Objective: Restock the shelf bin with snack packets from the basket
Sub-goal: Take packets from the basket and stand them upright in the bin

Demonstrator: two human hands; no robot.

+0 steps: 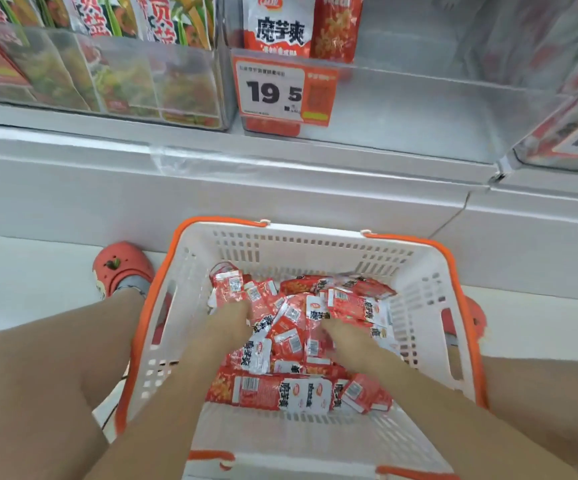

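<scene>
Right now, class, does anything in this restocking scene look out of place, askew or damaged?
Nothing looks damaged or spilled. The snack packets lie jumbled at all angles, but all inside the basket. The shelf bin is nearly empty, with a few packs at its left. Both hands reach into the pile.

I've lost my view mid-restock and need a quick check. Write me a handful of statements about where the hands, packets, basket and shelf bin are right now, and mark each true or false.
1. Both hands are down in the basket among the snack packets. True: the left hand and right hand both reach into the pile.
2. The basket is white with orange trim. True.
3. The shelf bin with the 19.5 price tag is packed full. False: it holds only a few red packs at its left end.
4. The basket stands on the shelf. False: it sits on the floor between the person's legs.
5. One hand is lifting a packet toward the bin. False: both are low in the basket.
</scene>
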